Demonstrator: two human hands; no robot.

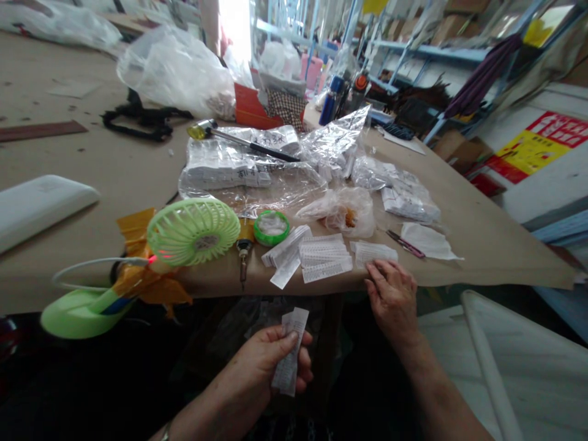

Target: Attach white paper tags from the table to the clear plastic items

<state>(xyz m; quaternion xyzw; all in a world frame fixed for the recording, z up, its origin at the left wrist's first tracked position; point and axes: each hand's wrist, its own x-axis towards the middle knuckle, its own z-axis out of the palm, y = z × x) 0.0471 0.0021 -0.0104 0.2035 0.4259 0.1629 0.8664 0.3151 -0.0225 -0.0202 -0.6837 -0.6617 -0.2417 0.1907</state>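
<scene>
Between the thumb and fingers of my left hand point(278, 358) is a small stack of printed labels point(292, 352), held below the table's front edge. My right hand point(392, 300) rests at the edge, its fingertips on a small pile of white labels point(374, 252); the fingers lie stretched out over it. To the left of that pile, more printed labels point(325, 256) are spread in overlapping rows. Beside them sits another fanned bunch of label strips point(288, 251). A green round tub point(271, 228) with whitish contents stands behind this bunch.
A green fan point(193, 233) bound with orange tape stands at the left edge, near a screwdriver-like tool point(243, 260). Plastic-wrapped paper bundles point(229, 168) lie farther back. Small pink-handled snips point(407, 244) and a white paper piece point(429, 242) lie to the right.
</scene>
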